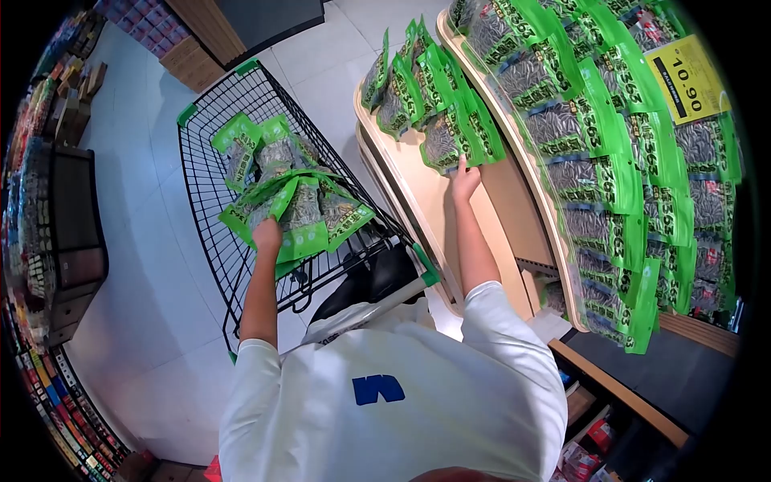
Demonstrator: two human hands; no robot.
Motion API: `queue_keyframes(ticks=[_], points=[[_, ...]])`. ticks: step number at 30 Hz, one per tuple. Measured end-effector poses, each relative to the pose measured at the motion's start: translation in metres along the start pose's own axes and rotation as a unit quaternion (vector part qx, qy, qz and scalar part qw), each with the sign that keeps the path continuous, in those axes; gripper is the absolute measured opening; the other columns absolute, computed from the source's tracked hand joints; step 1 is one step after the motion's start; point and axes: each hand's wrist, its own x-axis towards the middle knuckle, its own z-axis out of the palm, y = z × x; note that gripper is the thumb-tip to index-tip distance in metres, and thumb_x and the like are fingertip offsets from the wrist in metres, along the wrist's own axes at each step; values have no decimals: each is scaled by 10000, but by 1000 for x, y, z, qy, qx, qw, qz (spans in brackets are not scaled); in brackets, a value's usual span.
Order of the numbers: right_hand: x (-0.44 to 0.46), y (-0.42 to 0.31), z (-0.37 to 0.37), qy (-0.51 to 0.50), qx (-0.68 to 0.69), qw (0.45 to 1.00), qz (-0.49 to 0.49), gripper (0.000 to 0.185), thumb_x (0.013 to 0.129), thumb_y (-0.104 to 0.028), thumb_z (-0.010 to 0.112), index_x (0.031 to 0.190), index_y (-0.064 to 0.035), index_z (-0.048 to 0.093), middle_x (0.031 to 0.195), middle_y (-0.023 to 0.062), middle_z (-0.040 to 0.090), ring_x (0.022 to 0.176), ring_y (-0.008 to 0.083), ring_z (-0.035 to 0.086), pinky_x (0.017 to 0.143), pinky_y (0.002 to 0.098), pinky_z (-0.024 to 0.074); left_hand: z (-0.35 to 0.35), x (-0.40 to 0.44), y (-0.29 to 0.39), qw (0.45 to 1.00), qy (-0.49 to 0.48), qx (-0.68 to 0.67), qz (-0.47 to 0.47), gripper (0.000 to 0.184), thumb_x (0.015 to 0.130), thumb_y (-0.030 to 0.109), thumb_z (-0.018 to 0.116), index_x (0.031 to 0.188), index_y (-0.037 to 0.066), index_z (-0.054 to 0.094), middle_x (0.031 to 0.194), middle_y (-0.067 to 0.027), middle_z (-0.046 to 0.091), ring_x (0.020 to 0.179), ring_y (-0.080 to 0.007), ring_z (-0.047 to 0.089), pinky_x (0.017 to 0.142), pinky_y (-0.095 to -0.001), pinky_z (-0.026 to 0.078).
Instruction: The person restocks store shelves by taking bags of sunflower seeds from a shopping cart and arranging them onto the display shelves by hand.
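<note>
My left hand (267, 234) is closed on the green edge of a bag of sunflower seeds (281, 201) inside the black wire shopping cart (205, 140). Several more such green-and-clear bags lie in a heap around it in the cart. On the right, my right hand (465, 181) reaches to the wooden display shelf (418, 173), its fingers at the lower edge of a seed bag (444, 143) at the front of a row. The fingers look bent against that bag; whether they grip it is hard to make out.
A higher shelf tier (522, 177) holds several rows of the same bags, with a yellow price sign (687, 79) reading 10.90. Another display stand (76, 233) is at the far left. Cardboard boxes (193, 64) stand beyond the cart, on the pale tiled floor (144, 313).
</note>
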Motion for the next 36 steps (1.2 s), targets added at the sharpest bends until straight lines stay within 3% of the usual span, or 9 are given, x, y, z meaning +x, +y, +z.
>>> queue_keyframes(ticks=[6, 8, 12, 17, 24, 27, 31, 34, 36], points=[[2, 10, -6, -12, 89, 992, -90, 372, 805, -292, 606, 760, 73, 551, 664, 116, 591, 504, 199, 528, 508, 342, 437, -10, -21, -17, 994, 99, -51, -11, 266, 771, 129, 488, 1018, 134, 587, 817, -155, 616, 748, -327, 600, 649, -428, 473], [-13, 5, -18, -21, 69, 996, 58, 288, 809, -256, 596, 809, 25, 532, 666, 98, 567, 497, 196, 508, 524, 317, 437, -24, -34, -24, 990, 124, -63, -16, 285, 766, 129, 501, 1039, 141, 582, 791, -159, 613, 725, -328, 598, 640, -425, 470], [-55, -50, -64, -150, 251, 948, 124, 227, 833, -226, 572, 783, -14, 507, 672, 41, 568, 529, 88, 522, 474, 214, 420, -83, -74, -24, 975, 191, -110, -3, 295, 754, 82, 527, 1044, 113, 574, 766, -191, 597, 689, -340, 585, 607, -401, 459], [-103, -143, -101, -445, 209, 866, -91, 258, 793, -193, 617, 952, -1, 552, 763, 58, 582, 646, 95, 548, 591, 219, 448, -170, -124, -11, 897, 311, -304, 83, 198, 775, 46, 543, 968, 40, 586, 702, -165, 582, 577, -243, 548, 555, -322, 430], [-130, -242, -132, -475, 236, 797, -288, 603, 727, -184, 673, 1243, -58, 389, 1042, 112, 560, 995, 182, 516, 877, 299, 387, -244, -158, 38, 768, 240, -536, 254, 141, 782, 9, 536, 912, -26, 578, 637, -23, 531, 571, -67, 444, 517, -214, 364], [-111, -250, -137, -475, 280, 803, -225, 591, 711, -172, 684, 1226, -71, 413, 1013, 89, 567, 964, 165, 527, 858, 306, 399, -257, -165, 53, 789, 188, -516, 277, 136, 776, -9, 526, 901, -35, 574, 671, -31, 541, 602, -66, 450, 550, -206, 378], [-84, -251, -159, -468, 264, 816, -213, 438, 708, -94, 668, 1120, -65, 521, 918, 23, 580, 829, 102, 525, 722, 252, 423, -259, -163, 70, 703, 202, -573, 370, 120, 768, -10, 539, 877, -30, 584, 693, -58, 568, 617, -84, 495, 580, -209, 400], [-76, -232, -162, -532, 251, 755, -290, 268, 735, -67, 631, 997, -23, 593, 822, 23, 592, 705, 88, 519, 638, 229, 424, -260, -162, 91, 714, 220, -533, 397, 112, 774, 14, 556, 874, -24, 591, 715, -63, 591, 644, -88, 523, 587, -215, 415], [-68, -229, -173, -514, 209, 791, -259, 218, 750, -59, 610, 963, -11, 604, 782, 24, 592, 653, 87, 515, 604, 222, 421, -259, -160, 103, 721, 215, -538, 380, 106, 775, 28, 565, 863, -22, 597, 724, -65, 599, 655, -96, 534, 592, -218, 422]])
